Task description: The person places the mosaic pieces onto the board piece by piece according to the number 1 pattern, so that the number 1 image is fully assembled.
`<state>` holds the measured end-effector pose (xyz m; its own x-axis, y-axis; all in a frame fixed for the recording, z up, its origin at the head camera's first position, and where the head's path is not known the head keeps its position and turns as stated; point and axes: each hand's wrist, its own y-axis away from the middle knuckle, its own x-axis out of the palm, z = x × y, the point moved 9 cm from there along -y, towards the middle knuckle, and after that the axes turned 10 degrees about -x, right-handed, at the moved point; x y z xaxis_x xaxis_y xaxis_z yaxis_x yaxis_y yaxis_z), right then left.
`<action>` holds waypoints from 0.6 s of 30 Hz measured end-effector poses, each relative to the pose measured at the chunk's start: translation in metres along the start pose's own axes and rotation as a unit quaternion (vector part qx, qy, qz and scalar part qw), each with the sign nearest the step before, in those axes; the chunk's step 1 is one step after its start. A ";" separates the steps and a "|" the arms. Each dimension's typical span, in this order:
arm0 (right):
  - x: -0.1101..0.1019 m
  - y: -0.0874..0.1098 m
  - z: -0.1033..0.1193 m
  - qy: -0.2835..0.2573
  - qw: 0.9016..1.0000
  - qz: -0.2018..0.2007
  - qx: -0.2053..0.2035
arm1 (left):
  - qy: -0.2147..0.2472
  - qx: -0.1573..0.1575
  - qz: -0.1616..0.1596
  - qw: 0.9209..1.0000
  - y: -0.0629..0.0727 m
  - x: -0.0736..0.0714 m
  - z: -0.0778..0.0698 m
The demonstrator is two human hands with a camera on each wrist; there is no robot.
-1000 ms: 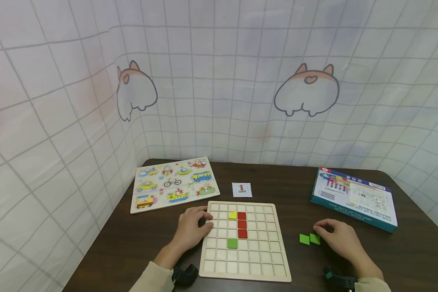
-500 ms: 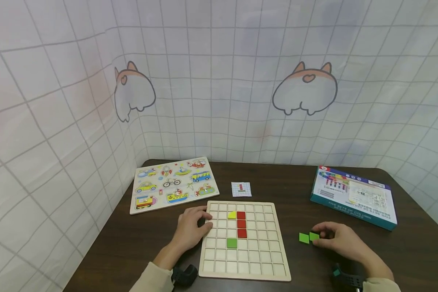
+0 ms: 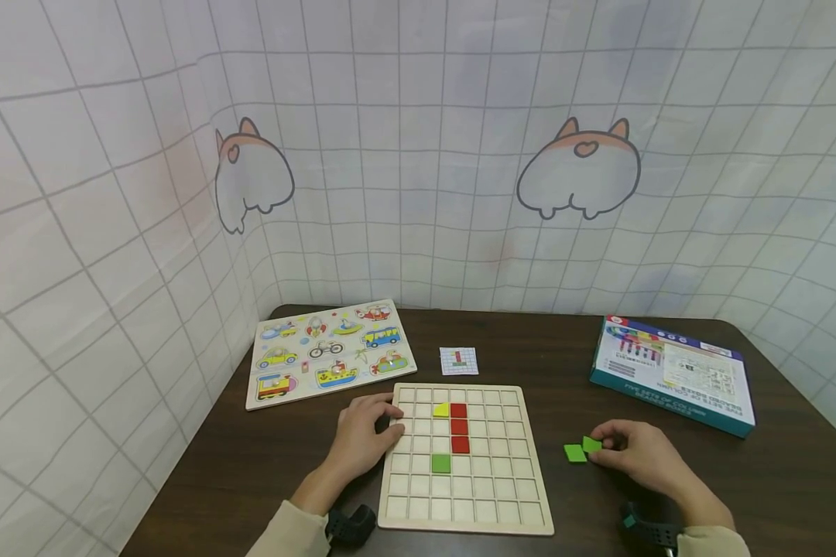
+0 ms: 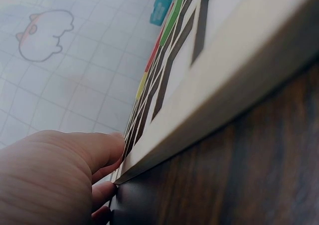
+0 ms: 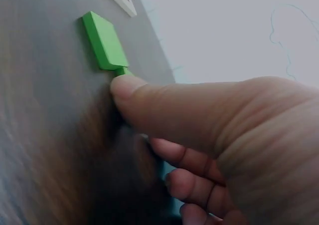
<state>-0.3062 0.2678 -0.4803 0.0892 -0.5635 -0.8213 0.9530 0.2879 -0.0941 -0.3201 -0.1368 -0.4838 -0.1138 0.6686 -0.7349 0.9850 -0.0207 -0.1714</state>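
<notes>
My left hand [image 3: 364, 433] rests at the left edge of a pale wooden grid board [image 3: 491, 522], its thumb and fingertips at the rim. In the board's cells lie a yellow piece with a slanted edge [image 3: 442, 410], three red square tiles [image 3: 459, 427] in a column, and a green square tile [image 3: 441, 463]. Right of the board, my right hand [image 3: 641, 456] pinches a second green tile [image 3: 591, 444] between thumb and fingers. A third green tile [image 3: 574, 453] lies flat on the table beside it. In the right wrist view my thumb [image 5: 130, 88] hides most of the pinched tile.
Behind the board lies a small gridded card [image 3: 458, 361] with a coloured pattern. A vehicle picture puzzle board [image 3: 330, 356] lies at the back left, a flat teal-edged box [image 3: 672, 375] at the back right. The dark table [image 3: 529, 348] meets a white gridded curtain [image 3: 418, 193].
My right thumb and fingers have closed on one green tile. That tile has shifted slightly up and left relative to its neighbour. The left hand stays at the board's edge.
</notes>
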 end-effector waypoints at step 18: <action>0.007 -0.011 0.022 0.056 0.997 -0.037 -0.040 | 0.004 0.003 -0.001 1.000 0.000 0.001 0.001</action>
<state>-0.3098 0.2438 -0.4732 -0.0172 -0.4961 -0.8681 0.9296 0.3118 -0.1966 -0.3203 -0.1369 -0.4848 -0.1144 0.6738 -0.7300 0.9839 -0.0246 -0.1769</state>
